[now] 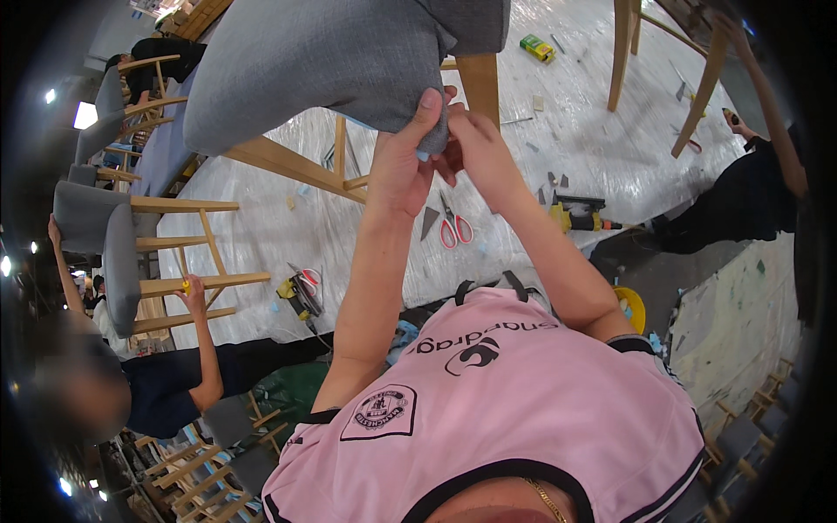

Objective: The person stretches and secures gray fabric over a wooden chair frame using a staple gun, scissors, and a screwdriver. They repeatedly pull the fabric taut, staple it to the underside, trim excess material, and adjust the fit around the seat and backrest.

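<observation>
A wooden-legged chair with grey fabric upholstery lies tipped on the plastic-covered table in front of me. My left hand is closed on a lower corner of its grey fabric, thumb pressed on the outer face. From the other side my right hand pinches the same corner, its fingertips partly hidden behind the cloth. A bit of light blue material peeks out between the hands. Just below them on the table lie scissors with red-and-white handles, beside a grey fabric scrap.
Yellow-and-black staple guns lie to either side of my arms. A small yellow-green box sits farther off. Co-workers handle chairs at left and right. A yellow bucket stands below the table edge.
</observation>
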A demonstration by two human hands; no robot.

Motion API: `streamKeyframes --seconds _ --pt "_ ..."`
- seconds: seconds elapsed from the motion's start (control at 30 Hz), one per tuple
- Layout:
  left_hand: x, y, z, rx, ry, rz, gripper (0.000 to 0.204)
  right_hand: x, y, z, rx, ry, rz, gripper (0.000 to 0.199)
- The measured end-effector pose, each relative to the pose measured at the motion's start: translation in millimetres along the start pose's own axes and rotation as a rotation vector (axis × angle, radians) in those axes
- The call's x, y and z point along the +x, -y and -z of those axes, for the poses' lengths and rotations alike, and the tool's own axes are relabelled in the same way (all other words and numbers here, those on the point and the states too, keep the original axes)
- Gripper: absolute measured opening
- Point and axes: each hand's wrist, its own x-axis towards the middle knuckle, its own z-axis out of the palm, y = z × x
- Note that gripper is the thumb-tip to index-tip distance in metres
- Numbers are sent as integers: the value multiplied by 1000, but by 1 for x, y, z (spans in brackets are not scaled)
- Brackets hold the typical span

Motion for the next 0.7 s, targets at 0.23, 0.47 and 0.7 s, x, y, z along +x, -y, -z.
streamKeyframes --seconds 0.23,0.47,0.7 --pt "-2 10 9 -259 118 24 52 5 -6 -4 -681 -80 569 52" --pt "-51 -65 51 913 63 -139 34 4 -15 7 -674 -97 565 55" --pt "54 -103 -25 1835 -265 -1122 62 -8 0 -38 -593 -86 567 55"
